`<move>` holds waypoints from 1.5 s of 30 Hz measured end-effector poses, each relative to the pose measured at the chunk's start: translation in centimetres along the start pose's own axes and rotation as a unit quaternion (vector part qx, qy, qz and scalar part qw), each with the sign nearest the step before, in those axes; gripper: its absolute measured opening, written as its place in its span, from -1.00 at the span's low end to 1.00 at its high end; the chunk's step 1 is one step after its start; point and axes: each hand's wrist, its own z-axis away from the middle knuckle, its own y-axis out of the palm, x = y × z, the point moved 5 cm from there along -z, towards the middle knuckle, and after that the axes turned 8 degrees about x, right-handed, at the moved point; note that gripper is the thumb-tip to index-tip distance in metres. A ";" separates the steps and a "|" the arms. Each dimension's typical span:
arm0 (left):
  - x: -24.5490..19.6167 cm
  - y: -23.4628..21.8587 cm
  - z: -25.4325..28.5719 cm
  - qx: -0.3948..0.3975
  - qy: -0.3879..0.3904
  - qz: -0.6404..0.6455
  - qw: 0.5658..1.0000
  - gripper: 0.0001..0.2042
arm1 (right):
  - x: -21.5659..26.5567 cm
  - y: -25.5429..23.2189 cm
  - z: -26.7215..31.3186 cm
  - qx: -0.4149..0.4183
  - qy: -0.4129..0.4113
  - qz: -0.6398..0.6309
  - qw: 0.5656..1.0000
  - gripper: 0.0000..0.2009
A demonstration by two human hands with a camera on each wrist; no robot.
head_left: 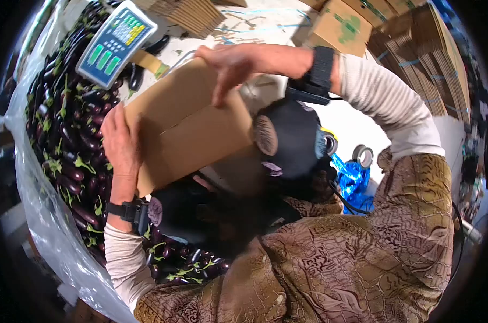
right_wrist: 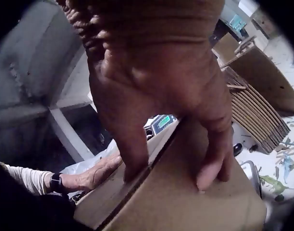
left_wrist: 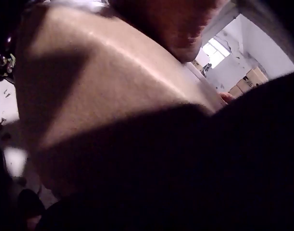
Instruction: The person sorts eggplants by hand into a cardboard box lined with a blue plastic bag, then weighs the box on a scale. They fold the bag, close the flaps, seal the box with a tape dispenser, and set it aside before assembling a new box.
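A brown cardboard box (head_left: 185,129) is held tilted between both hands in the head view, with two flaps meeting along a seam on its visible face. My left hand (head_left: 120,142) lies with straight fingers against the box's left end. At the far edge, my right hand (head_left: 230,64) grips the box, thumb on the flap face and fingers over the far side. The right wrist view shows thumb and fingers (right_wrist: 212,175) on either side of a dark edge. In the left wrist view, one box panel (left_wrist: 108,86) fills much of the picture, its lower part in shadow.
Many eggplants (head_left: 66,156) lie on the left beside clear plastic sheeting (head_left: 45,215). A digital scale display (head_left: 117,43) stands behind the box. Flattened cartons (head_left: 432,59) are stacked at the back right. A tape roll (head_left: 363,155) and blue plastic (head_left: 354,183) lie to the right.
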 end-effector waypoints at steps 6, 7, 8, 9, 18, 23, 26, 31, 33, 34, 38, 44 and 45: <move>0.2 -0.2 0.0 0.040 -0.011 0.029 0.999 -0.54 | -6.6 0.5 4.7 -0.081 -0.102 -0.170 0.977 -0.06; 0.1 0.0 0.1 0.043 -0.010 0.029 0.999 -0.54 | -9.6 0.7 6.0 -0.100 -0.070 -0.255 0.959 -0.13; 0.2 0.0 0.0 0.041 -0.012 0.033 0.999 -0.54 | -13.3 1.6 7.4 -0.107 -0.001 -0.195 0.975 -0.20; 0.3 0.0 -0.1 0.038 -0.014 0.036 0.999 -0.53 | -17.8 3.1 8.9 -0.113 0.067 -0.132 0.982 -0.26; 0.0 -0.1 -0.4 0.033 -0.023 0.044 0.998 -0.54 | -37.8 27.9 22.5 -0.085 0.399 -0.026 0.912 -0.38; -0.2 -0.4 -0.3 0.018 -0.014 0.064 0.998 -0.60 | -35.7 27.2 19.2 -0.146 0.417 0.022 0.897 -0.59; -0.3 -0.7 -0.2 0.001 -0.016 0.051 0.999 -0.60 | -34.1 25.7 17.4 -0.122 0.325 0.090 0.933 -0.62; -0.1 -0.6 -0.1 -0.026 -0.016 0.051 0.998 -0.59 | -33.4 19.9 16.6 -0.249 0.330 -0.106 0.904 -0.39; -0.1 -0.7 0.0 -0.029 -0.021 0.051 0.998 -0.57 | -31.8 16.1 17.2 -0.416 0.235 -0.136 0.868 -0.30; 0.0 -0.7 0.0 -0.034 -0.018 0.046 0.998 -0.56 | -28.4 12.8 17.5 -0.450 0.173 -0.204 0.852 -0.34; -0.3 -1.1 0.1 -0.035 -0.041 0.049 0.997 -0.56 | -14.4 1.5 19.3 -0.464 -0.028 -0.342 0.816 -0.45; -0.1 -0.9 0.3 -0.042 -0.055 0.071 0.995 -0.59 | 1.1 -3.4 15.1 -0.325 -0.151 -0.345 0.868 -0.38; 0.0 -1.0 0.5 -0.043 -0.053 0.082 0.994 -0.59 | 2.8 -3.3 14.1 -0.317 -0.166 -0.328 0.874 -0.35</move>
